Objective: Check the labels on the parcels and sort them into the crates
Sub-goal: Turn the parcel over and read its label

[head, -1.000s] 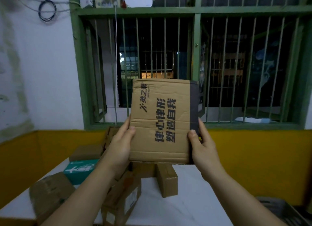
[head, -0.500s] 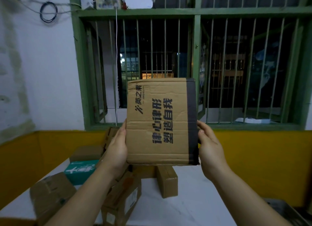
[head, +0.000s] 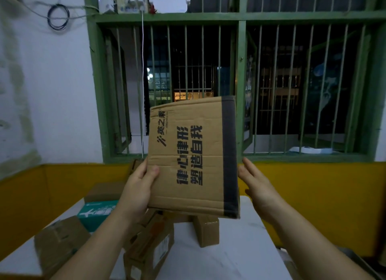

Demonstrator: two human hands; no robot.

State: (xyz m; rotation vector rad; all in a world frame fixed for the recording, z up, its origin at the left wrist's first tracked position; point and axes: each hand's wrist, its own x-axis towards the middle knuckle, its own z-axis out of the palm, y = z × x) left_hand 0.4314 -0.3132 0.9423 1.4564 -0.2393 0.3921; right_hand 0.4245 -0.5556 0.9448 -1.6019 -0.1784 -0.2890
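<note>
One grip, the left hand [head: 135, 194], holds the parcel [head: 194, 156]; right hand [head: 258, 187] spread wide.

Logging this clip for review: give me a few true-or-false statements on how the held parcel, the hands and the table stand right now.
1. The left hand grips the flat cardboard parcel by its left edge. True.
2. The right hand is curled tightly round the parcel's dark-taped edge. False: its fingers are straight, beside that edge, with no grip visible.
3. The side of the parcel facing the camera bears large dark printed characters. True.
4. The parcel lies flat on the white table. False: it is held up in the air above the table.
5. A teal-green box lies among brown boxes on the table's left part. True.
</note>
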